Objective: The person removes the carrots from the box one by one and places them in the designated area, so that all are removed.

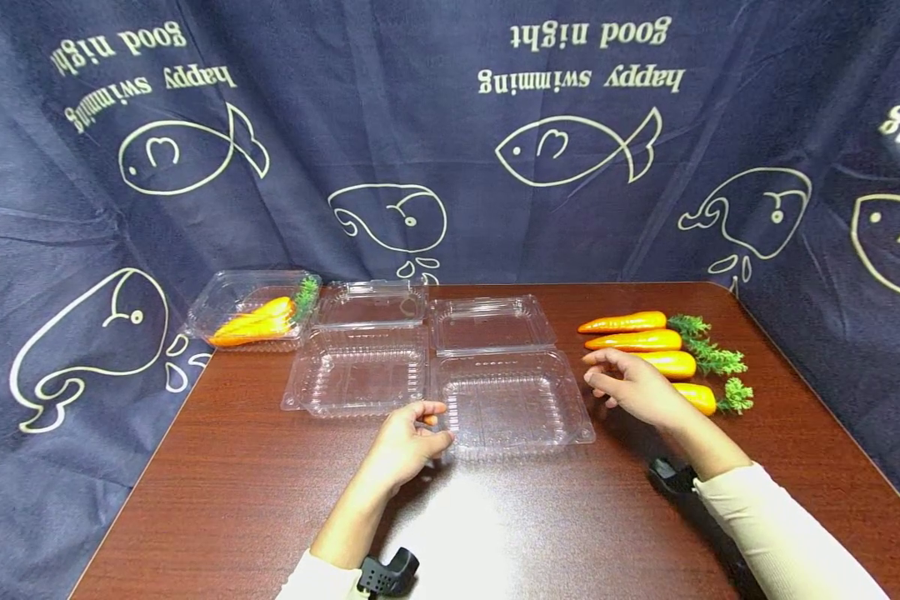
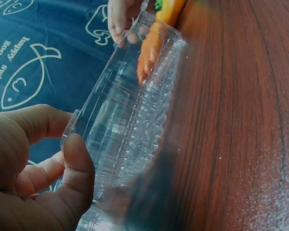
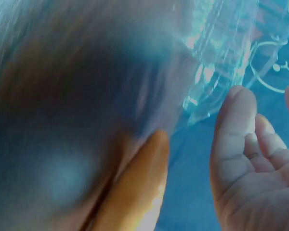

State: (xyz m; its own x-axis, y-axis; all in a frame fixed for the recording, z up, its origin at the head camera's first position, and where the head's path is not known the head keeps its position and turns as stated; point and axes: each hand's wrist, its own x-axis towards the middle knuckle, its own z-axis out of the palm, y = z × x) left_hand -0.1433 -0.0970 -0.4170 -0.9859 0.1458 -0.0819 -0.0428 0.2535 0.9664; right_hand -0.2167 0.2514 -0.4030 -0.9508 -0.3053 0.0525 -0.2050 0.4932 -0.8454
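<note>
My left hand (image 1: 407,446) pinches the near left corner of a clear plastic clamshell box (image 1: 506,408), thumb and forefinger on its rim in the left wrist view. Its lid (image 1: 491,323) lies folded back behind it, and the box is empty. My right hand (image 1: 640,392) hovers beside the box's right side, next to several orange carrots (image 1: 675,364) with green tops, its fingers loosely bent and holding nothing. It partly hides the two nearest carrots. In the right wrist view, one carrot (image 3: 139,187) appears left of the thumb, with space between them.
Left of my box lies a second open, empty clamshell box (image 1: 363,375). At the far left stands another clear box (image 1: 210,296) with orange carrots (image 1: 258,323) inside. A dark blue curtain (image 1: 457,225) hangs behind the brown wooden table (image 1: 217,492).
</note>
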